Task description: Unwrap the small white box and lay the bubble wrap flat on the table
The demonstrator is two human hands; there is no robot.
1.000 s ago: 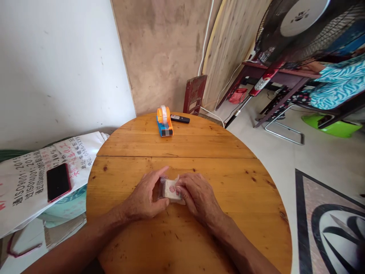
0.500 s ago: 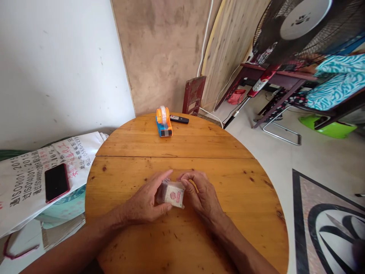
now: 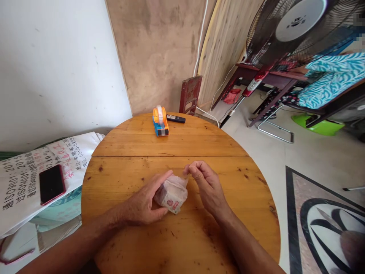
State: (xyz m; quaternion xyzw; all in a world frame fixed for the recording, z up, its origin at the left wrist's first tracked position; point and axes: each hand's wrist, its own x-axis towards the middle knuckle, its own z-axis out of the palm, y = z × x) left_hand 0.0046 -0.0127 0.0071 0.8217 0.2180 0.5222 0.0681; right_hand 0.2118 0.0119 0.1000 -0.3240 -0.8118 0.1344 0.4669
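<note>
A small pale box-like packet (image 3: 172,196) with red print lies inside a thin clear plastic bag (image 3: 182,183), near the middle of the wooden table (image 3: 137,243). My left hand (image 3: 148,203) curves round its left side, thumb along the near edge and fingers at the back. At the upper right, my right hand (image 3: 204,182) is closed in a pinch on a corner of the plastic, which is pulled up off the packet. The palm side of both hands is hidden.
At the table's far side stand an orange and blue tape dispenser (image 3: 160,121) and a black remote control (image 3: 176,118). A phone (image 3: 52,184) lies on a white printed sack (image 3: 80,152) to the left. A standing fan (image 3: 299,21) and a seated person (image 3: 333,82) are at the right.
My right hand has moved slightly up and right, drawing the plastic out from the packet. More of the bag shows, and the packet has tilted a little in my left hand.
</note>
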